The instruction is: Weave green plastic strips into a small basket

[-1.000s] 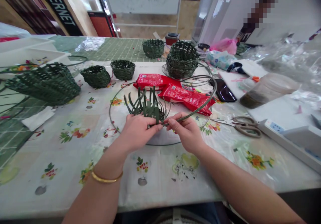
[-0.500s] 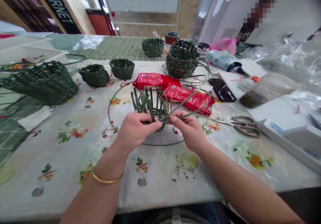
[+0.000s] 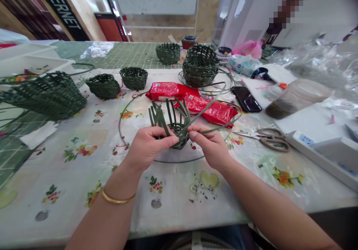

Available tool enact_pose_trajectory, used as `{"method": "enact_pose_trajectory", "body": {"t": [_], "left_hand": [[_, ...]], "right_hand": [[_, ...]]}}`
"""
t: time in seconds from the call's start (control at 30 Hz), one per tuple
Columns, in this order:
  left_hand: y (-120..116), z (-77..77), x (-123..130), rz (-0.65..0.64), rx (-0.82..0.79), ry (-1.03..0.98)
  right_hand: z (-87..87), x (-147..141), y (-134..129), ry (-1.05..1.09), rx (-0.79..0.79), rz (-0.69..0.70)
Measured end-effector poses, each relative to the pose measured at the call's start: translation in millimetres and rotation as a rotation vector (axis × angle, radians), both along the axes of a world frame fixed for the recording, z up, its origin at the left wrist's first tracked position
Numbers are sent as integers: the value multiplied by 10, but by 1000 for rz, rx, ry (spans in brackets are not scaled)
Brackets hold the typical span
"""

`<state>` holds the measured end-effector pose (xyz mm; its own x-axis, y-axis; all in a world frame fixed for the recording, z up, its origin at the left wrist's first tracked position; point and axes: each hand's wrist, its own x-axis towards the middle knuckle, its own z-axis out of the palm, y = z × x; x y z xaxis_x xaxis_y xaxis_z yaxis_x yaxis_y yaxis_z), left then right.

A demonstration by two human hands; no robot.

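Note:
Between my hands is a small, partly woven green basket [image 3: 182,141], its flat uprights standing loose around the rim. My left hand [image 3: 147,145] pinches the basket's near left side, thumb over the edge, fingers inside or behind. My right hand [image 3: 209,143] pinches a long green strip [image 3: 205,108] at the right rim; one end rises up to the right, and another length runs right past my fingers. Both fingertips are close together at the rim. A thin dark hoop of cord [image 3: 121,121] lies on the table around the basket.
Behind the basket lie red packets [image 3: 207,110]. Scissors [image 3: 272,140], a phone [image 3: 246,99] and a plastic jar [image 3: 296,97] are to the right. Finished baskets stand left, such as a large one [image 3: 53,97], and further back a stacked pair [image 3: 200,67].
The basket has turned or tilted slightly, so more of its woven side shows below my fingers. The long strip at my right hand now arches higher. Both hands keep their pinch.

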<state>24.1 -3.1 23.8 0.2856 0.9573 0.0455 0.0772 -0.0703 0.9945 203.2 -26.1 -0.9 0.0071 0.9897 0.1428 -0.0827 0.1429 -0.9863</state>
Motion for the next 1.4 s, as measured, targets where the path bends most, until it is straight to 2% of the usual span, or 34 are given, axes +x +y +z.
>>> {"method": "enact_pose_trajectory", "body": {"t": [0.17, 0.4, 0.63, 0.8, 0.9, 1.03, 1.17, 1.3, 1.4], "left_hand": [[25, -7, -51, -46, -7, -26], [-2, -7, -6, -23, 39, 29], [-21, -21, 26, 37, 4, -63], [-76, -61, 117, 55, 34, -62], [-90, -83, 154, 81, 49, -62], [-71, -87, 175, 188, 18, -75], [-36, -68, 168, 276, -34, -145], [-46, -64, 178, 274, -52, -173], [-93, -64, 214, 222, 1, -114]], "right_hand": [[24, -10, 5, 24, -21, 42], [-11, 14, 24, -3, -65, -34], [11, 33, 24, -21, 8, 80], [50, 24, -4, -147, 9, -56], [49, 8, -15, -143, -19, -127], [45, -7, -10, -11, -50, -124], [70, -38, -31, 61, 7, -97], [91, -38, -36, 53, 35, -103], [76, 15, -1, -9, -37, -123]]}}
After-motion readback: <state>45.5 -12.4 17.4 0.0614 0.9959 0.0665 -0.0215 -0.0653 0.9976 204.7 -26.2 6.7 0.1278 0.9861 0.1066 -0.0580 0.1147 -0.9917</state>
